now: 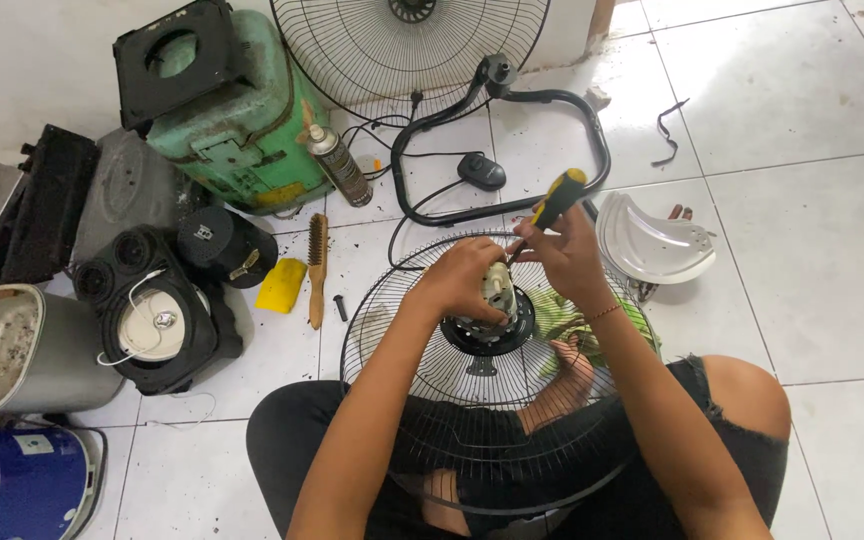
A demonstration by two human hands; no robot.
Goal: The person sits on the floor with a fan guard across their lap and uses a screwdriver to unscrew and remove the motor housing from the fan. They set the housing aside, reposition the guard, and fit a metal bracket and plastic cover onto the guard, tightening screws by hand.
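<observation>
Now my left hand grips the fan motor at the centre of the wire grille on my lap, while my right hand clasps a yellow-handled screwdriver against it.

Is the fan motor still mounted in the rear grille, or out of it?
Mounted. The fan motor sits at the hub of the rear grille; the left hand steadies it, and the right hand holds a screwdriver.

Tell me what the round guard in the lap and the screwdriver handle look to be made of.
Fan guard: thin dark metal wire, probably painted, going by its fine radial spokes. Screwdriver in the right hand: handle looks like glossy yellow-and-black plastic or rubber. The left hand rests on the motor.
</observation>
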